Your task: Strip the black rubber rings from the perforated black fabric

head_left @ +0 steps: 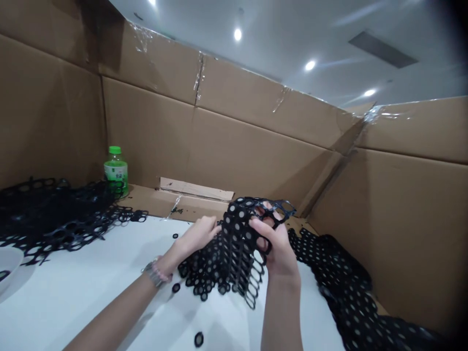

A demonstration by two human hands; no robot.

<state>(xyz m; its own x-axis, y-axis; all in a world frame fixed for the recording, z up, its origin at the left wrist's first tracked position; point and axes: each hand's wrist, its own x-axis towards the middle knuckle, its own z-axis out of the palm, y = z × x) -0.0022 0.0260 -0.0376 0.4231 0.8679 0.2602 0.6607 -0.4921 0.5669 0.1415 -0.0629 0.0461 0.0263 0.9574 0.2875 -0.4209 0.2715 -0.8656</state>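
A black perforated sheet (234, 263) is raised above the white table, with pale-centred round pieces in many of its holes and bare rings along its right edge. My right hand (276, 243) grips the upper right of the sheet, thumb in front and fingers behind the empty rings. At the sheet's left side my left hand (200, 237) is closed, its fingertips pressed on the edge and partly hidden. Loose black rings lie on the table: one near the front (199, 339), one by the sheet (176, 288) and one behind my left wrist (175, 236).
Tangled black mesh with empty holes (54, 219) is heaped at the left, before a green-capped bottle (116, 173). A white bowl (14, 258) stands at the left edge. More filled black sheets (340, 273) are spread at the right. Cardboard walls (226, 131) surround the white table (91, 278).
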